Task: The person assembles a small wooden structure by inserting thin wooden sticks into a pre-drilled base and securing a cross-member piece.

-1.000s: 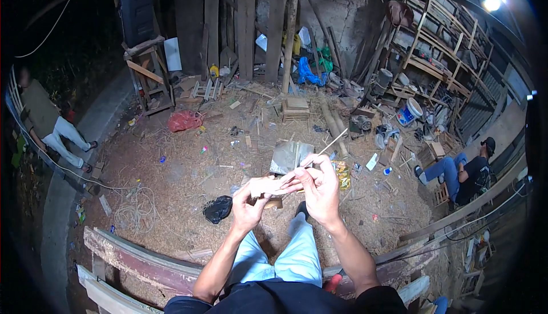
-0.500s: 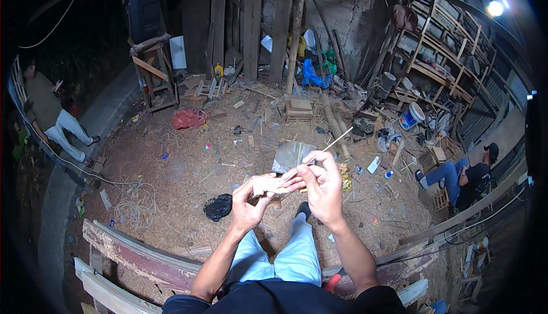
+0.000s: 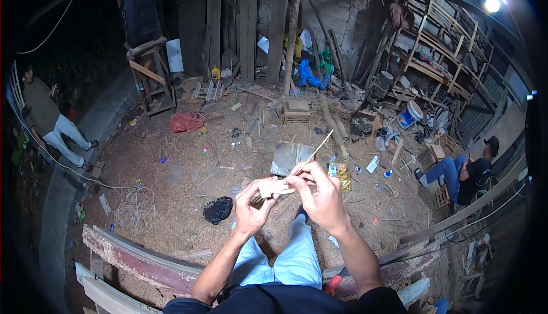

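My left hand (image 3: 251, 207) and my right hand (image 3: 319, 193) meet in front of me, above my knees in light jeans. Both grip a thin pale bamboo stick (image 3: 317, 150) that slants up to the right past my right fingers. A small pale strip, sandpaper or wood (image 3: 273, 188), is pinched around the stick between my left thumb and fingers. I cannot tell whether a blade is in either hand.
Sawdust-covered ground holds a black bag (image 3: 218, 209), a red bag (image 3: 185, 122), a flat board (image 3: 290, 158), coiled cord (image 3: 137, 208) and a yellow packet (image 3: 341, 176). A plank bench (image 3: 137, 260) lies at my left. One person sits at left (image 3: 51, 123), another at right (image 3: 465, 171). Shelves (image 3: 439, 57) stand behind.
My hands have stayed together on the stick with only small finger shifts. The view has tilted slightly, so the scene sits a little lower.
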Available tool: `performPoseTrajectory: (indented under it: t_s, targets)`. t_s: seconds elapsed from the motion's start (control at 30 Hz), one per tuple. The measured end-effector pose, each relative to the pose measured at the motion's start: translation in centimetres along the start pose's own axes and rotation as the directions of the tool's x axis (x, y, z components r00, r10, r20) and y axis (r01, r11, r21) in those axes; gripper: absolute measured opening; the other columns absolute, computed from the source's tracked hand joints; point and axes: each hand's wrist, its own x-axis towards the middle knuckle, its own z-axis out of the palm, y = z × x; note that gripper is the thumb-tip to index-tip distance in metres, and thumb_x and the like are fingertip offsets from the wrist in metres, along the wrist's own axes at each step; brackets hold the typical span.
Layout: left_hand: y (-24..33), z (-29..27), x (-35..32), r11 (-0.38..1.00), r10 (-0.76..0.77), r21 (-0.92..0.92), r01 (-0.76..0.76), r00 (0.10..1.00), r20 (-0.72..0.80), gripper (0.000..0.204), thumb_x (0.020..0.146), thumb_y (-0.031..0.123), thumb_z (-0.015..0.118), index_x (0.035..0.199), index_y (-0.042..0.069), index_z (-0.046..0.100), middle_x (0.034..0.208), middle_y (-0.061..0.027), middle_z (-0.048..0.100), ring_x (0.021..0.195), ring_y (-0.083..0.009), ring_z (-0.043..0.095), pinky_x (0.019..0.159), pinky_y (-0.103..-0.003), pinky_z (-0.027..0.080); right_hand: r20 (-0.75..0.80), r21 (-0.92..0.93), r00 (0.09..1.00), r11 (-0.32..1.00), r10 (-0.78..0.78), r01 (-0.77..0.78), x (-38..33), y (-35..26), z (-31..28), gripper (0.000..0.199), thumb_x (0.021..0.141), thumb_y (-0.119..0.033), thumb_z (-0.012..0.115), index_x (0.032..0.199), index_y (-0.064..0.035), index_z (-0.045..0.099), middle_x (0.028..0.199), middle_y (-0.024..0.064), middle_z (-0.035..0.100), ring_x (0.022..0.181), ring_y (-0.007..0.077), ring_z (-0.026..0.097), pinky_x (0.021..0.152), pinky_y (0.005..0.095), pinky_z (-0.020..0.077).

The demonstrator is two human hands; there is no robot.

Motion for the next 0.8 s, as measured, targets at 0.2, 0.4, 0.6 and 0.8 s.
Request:
performPoseTrajectory:
  t_s: [0.2,0.4,0.6,0.8]
  targets:
    - [-0.1,0.8,-0.1,0.996,-0.083,-0.051,0.079,0.994,-0.071,0.032,0.072,0.001,0.067,0.104,-0.001,0.061,0.102,-0.0122,0.065,0.095,-0.0204,0.062,0.084,-0.031,0.046,-0.135,0.003,0.987,0.996,0.087,-0.087,-0.3,0.9,0.1,0.009,0.083,-0.002,0.060,0.088,0.0032,0.054,0.076,0.0121,0.062,0.067,0.0183,0.065,0.057,0.0281,0.0500]
    - [-0.5,0.8,-0.2,0.993,-0.114,-0.039,0.114,0.993,0.011,0.030,0.078,0.005,0.064,0.106,-0.004,0.058,0.102,-0.0121,0.064,0.092,-0.0176,0.061,0.083,-0.029,0.046,-0.013,-0.011,0.998,0.998,0.055,-0.056,-0.4,0.5,-0.3,0.010,0.082,-0.001,0.062,0.086,0.0053,0.055,0.079,0.0108,0.063,0.073,0.0137,0.065,0.064,0.0247,0.0524]
    - [0.0,1.1,0.2,0.982,-0.122,-0.133,0.132,0.989,0.083,0.028,0.079,0.007,0.064,0.106,-0.001,0.059,0.098,-0.0103,0.064,0.093,-0.0170,0.060,0.085,-0.029,0.045,0.019,-0.016,0.990,0.990,0.142,-0.142,-0.3,1.0,-0.5,0.008,0.081,0.000,0.063,0.084,0.0042,0.058,0.077,0.0092,0.064,0.071,0.0113,0.065,0.059,0.0221,0.0492]
    - [-2.4,1.8,-0.2,0.856,-0.395,-0.314,0.411,0.911,0.116,0.018,0.086,0.010,0.061,0.101,0.000,0.060,0.097,-0.0048,0.062,0.090,-0.0081,0.055,0.079,-0.023,0.043,0.120,-0.140,0.952,0.954,0.281,-0.264,0.6,4.0,0.1,0.023,0.079,-0.005,0.063,0.100,-0.0014,0.053,0.070,0.0112,0.066,0.061,0.0112,0.063,0.055,0.0256,0.0476]
